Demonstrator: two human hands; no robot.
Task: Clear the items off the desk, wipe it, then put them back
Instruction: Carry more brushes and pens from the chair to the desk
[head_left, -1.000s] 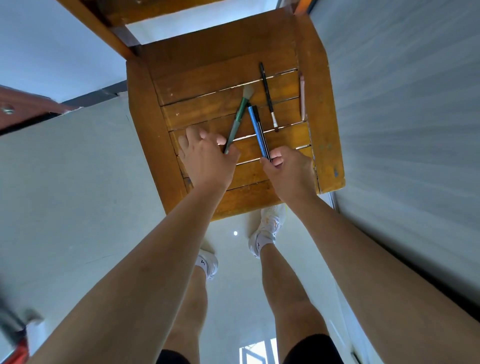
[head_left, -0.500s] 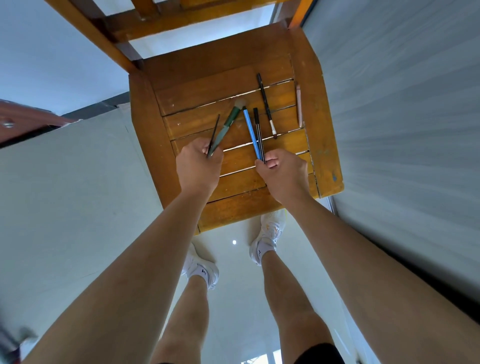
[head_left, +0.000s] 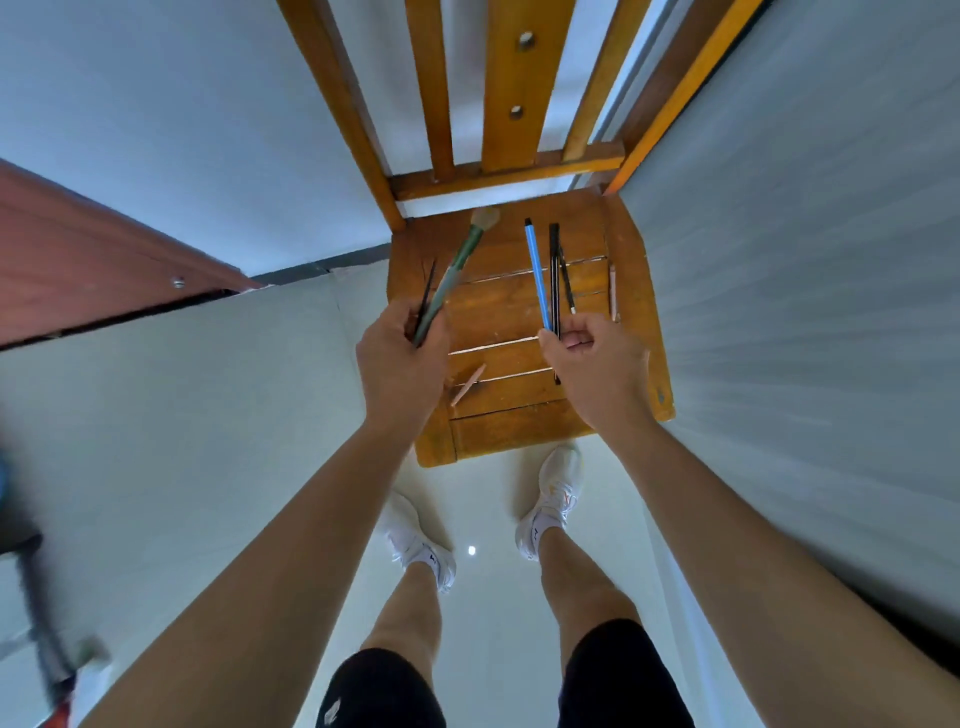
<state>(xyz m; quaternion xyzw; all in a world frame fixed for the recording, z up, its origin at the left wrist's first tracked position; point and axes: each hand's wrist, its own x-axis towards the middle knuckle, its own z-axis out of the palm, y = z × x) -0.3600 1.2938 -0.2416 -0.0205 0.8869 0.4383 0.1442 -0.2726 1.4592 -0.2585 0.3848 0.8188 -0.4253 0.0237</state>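
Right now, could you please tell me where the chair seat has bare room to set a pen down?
The front slat is bare, below the pink pencil. The middle slats between the left hand and right hand are also free. It is crowded on the right, where a white-tipped black pen and a pink stick lie.

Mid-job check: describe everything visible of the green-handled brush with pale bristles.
The green-handled brush is long and slim, with a tuft of pale bristles at its far end. Its handle is darker green near the bristles and paler toward the hand. The left hand grips its near end together with a thin black stick. It slants away and rightward over the slatted wooden chair seat, apparently held clear of it.
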